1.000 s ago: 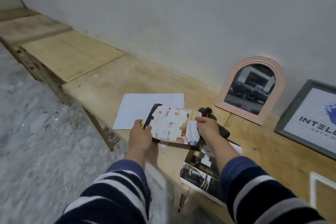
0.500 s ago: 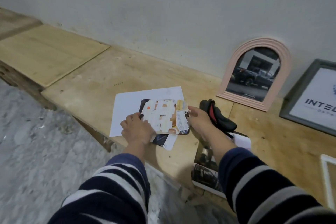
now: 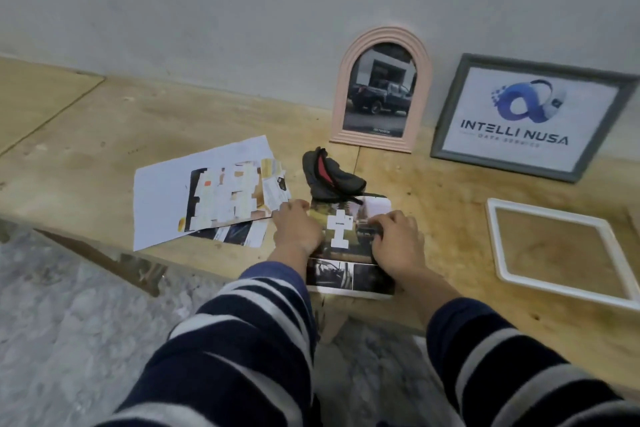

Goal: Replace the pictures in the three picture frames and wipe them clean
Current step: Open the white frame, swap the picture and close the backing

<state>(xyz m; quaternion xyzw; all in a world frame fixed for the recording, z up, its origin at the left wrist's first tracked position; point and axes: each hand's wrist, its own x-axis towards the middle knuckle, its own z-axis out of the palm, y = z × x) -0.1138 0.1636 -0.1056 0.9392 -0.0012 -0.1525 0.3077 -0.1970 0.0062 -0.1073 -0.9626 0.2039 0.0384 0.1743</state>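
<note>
**Both hands on a print at the counter's front edge**

A wooden counter (image 3: 450, 218) runs along a grey wall (image 3: 242, 3). At its back edge lean a pink arched frame (image 3: 426, 80) holding a truck photo and a grey frame (image 3: 450, 107) holding a logo. A white frame (image 3: 498, 246) lies empty toward the right. The left hand (image 3: 298, 229) and right hand (image 3: 398, 239), fingers curled, grip a print (image 3: 346, 243) at the front edge.

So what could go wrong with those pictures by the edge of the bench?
The dark photo sheet under both hands sticks out over the bench's front edge, so it might slide off if the left hand and right hand let go. The pile of loose prints beside it looks untidy and could get creased or mixed up. The black cloth sits on the sheet's far end and may drag.
</note>
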